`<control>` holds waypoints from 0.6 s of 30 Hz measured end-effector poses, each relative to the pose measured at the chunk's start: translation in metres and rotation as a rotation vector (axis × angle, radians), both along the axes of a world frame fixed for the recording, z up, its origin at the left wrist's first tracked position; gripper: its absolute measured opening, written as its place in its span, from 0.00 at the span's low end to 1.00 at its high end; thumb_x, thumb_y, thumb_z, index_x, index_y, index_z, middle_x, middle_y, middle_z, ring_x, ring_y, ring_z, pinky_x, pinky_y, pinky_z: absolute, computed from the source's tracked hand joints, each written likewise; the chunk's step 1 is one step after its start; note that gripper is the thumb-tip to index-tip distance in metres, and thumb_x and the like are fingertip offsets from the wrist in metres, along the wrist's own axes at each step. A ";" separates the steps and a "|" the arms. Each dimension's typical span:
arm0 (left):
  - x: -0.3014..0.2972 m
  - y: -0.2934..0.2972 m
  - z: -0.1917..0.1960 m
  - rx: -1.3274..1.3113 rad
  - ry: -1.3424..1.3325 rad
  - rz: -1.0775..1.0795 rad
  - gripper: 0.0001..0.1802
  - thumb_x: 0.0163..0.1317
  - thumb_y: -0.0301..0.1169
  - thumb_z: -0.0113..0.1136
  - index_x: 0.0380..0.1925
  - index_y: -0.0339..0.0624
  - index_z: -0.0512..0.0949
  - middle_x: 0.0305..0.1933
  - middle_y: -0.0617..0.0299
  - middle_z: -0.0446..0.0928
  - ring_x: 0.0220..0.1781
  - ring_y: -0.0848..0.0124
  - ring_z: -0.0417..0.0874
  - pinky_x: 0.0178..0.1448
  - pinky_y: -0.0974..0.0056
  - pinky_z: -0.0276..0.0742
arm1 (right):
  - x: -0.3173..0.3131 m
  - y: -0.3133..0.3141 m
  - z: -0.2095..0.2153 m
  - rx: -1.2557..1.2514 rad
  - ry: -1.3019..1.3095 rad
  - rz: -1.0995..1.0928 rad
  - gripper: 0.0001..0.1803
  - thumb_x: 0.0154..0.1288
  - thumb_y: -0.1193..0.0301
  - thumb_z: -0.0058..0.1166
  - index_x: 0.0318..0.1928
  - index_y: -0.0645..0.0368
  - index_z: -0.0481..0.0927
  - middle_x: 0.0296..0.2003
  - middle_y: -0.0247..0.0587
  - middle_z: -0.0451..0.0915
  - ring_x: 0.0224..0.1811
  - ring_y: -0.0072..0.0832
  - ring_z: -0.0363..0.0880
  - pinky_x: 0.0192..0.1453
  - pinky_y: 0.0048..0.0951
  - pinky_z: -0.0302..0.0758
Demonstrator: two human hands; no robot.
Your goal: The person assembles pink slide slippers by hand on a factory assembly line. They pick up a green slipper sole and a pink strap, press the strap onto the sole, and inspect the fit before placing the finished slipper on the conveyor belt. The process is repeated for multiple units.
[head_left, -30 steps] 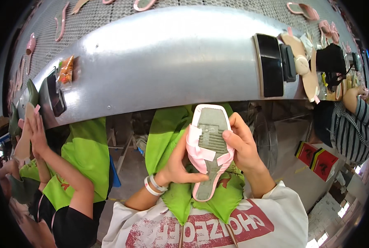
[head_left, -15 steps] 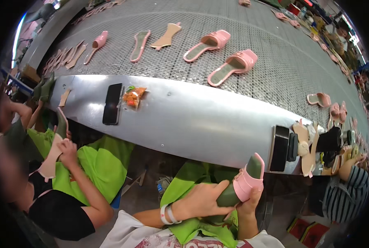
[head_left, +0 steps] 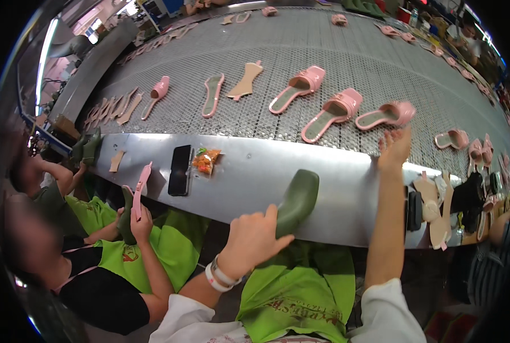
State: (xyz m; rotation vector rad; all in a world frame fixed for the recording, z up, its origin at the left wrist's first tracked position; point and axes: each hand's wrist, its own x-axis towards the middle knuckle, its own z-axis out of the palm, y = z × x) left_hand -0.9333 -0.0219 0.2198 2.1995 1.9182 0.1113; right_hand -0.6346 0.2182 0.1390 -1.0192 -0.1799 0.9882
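Note:
My left hand (head_left: 249,240) is closed around a dark green shoe last (head_left: 299,197), held tilted over the steel ledge (head_left: 249,171) in front of me. My right hand (head_left: 395,147) reaches out to the near edge of the mesh conveyor belt (head_left: 323,51), fingers spread and holding nothing. Just beyond its fingertips lies a pink heeled sandal (head_left: 387,114) on the belt. Two more pink sandals (head_left: 332,114) (head_left: 298,88) lie to its left.
A black phone (head_left: 179,170) and an orange snack packet (head_left: 205,160) lie on the ledge. A co-worker at my left holds a pink sole (head_left: 141,188). Tan insoles (head_left: 438,211) and another phone (head_left: 415,210) sit at right. Several soles and sandals dot the belt.
Both hands held the pink sandal on the green last before. Now the sandal lies on the belt, my right hand is stretched out by it, and my left keeps the bare last.

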 end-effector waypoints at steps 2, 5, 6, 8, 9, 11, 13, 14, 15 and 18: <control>0.001 0.029 -0.003 -0.016 0.062 0.014 0.30 0.49 0.55 0.70 0.38 0.39 0.78 0.26 0.48 0.82 0.27 0.48 0.84 0.33 0.52 0.80 | -0.036 -0.013 -0.033 0.068 -0.184 0.118 0.21 0.71 0.49 0.49 0.45 0.54 0.76 0.42 0.36 0.77 0.41 0.24 0.75 0.41 0.28 0.68; -0.016 0.068 -0.009 -0.036 0.092 -0.092 0.28 0.51 0.53 0.69 0.36 0.38 0.79 0.27 0.48 0.82 0.30 0.48 0.84 0.37 0.52 0.80 | -0.090 -0.028 -0.039 0.088 -0.482 0.134 0.19 0.77 0.60 0.41 0.31 0.58 0.75 0.28 0.32 0.76 0.26 0.19 0.70 0.30 0.22 0.66; -0.021 0.088 -0.010 -0.028 0.080 -0.160 0.27 0.52 0.53 0.69 0.36 0.38 0.80 0.27 0.48 0.82 0.31 0.48 0.84 0.38 0.51 0.80 | -0.093 -0.027 -0.042 0.088 -0.593 0.118 0.20 0.78 0.60 0.40 0.30 0.59 0.74 0.25 0.32 0.75 0.24 0.19 0.69 0.29 0.23 0.66; -0.034 0.145 -0.008 -0.043 -0.083 -0.187 0.26 0.54 0.51 0.67 0.35 0.37 0.81 0.28 0.48 0.82 0.32 0.47 0.84 0.43 0.51 0.80 | -0.094 -0.025 -0.051 0.076 -0.701 0.130 0.21 0.78 0.61 0.39 0.29 0.60 0.72 0.22 0.33 0.73 0.22 0.20 0.66 0.28 0.25 0.64; -0.048 0.182 -0.016 0.044 -0.079 -0.150 0.26 0.55 0.51 0.67 0.37 0.36 0.81 0.30 0.46 0.83 0.34 0.47 0.84 0.44 0.51 0.79 | -0.099 -0.025 -0.051 0.075 -0.743 0.149 0.21 0.79 0.62 0.38 0.28 0.61 0.71 0.20 0.34 0.72 0.22 0.21 0.65 0.27 0.26 0.64; -0.072 0.267 -0.053 0.216 -0.100 -0.055 0.28 0.58 0.52 0.64 0.40 0.35 0.81 0.37 0.43 0.83 0.43 0.46 0.83 0.50 0.50 0.78 | -0.100 -0.026 -0.044 0.058 -0.764 0.110 0.21 0.79 0.63 0.37 0.27 0.61 0.68 0.19 0.35 0.69 0.21 0.22 0.64 0.26 0.28 0.62; -0.110 0.334 -0.074 0.271 -0.046 0.144 0.30 0.59 0.54 0.62 0.44 0.33 0.79 0.44 0.41 0.82 0.51 0.47 0.82 0.55 0.50 0.77 | -0.111 -0.029 -0.043 0.054 -0.820 0.132 0.21 0.79 0.65 0.35 0.26 0.61 0.65 0.17 0.35 0.67 0.20 0.22 0.62 0.25 0.31 0.61; -0.127 0.361 -0.087 0.249 -0.011 0.257 0.32 0.58 0.54 0.62 0.46 0.33 0.78 0.46 0.42 0.81 0.52 0.47 0.82 0.55 0.50 0.78 | -0.114 -0.029 -0.044 0.068 -0.819 0.130 0.21 0.78 0.65 0.35 0.25 0.61 0.64 0.17 0.36 0.66 0.20 0.22 0.62 0.25 0.31 0.61; -0.138 0.380 -0.099 0.261 0.001 0.313 0.32 0.56 0.52 0.65 0.46 0.32 0.78 0.46 0.41 0.82 0.49 0.47 0.83 0.53 0.51 0.78 | -0.114 -0.027 -0.044 0.084 -0.823 0.120 0.21 0.78 0.66 0.35 0.25 0.61 0.64 0.17 0.36 0.66 0.20 0.22 0.61 0.25 0.31 0.61; -0.156 0.412 -0.121 0.259 0.007 0.458 0.32 0.49 0.46 0.70 0.46 0.30 0.77 0.45 0.39 0.82 0.45 0.46 0.85 0.52 0.52 0.79 | -0.118 -0.027 -0.041 0.084 -0.819 0.134 0.20 0.77 0.67 0.36 0.25 0.62 0.63 0.17 0.35 0.65 0.20 0.22 0.60 0.26 0.31 0.60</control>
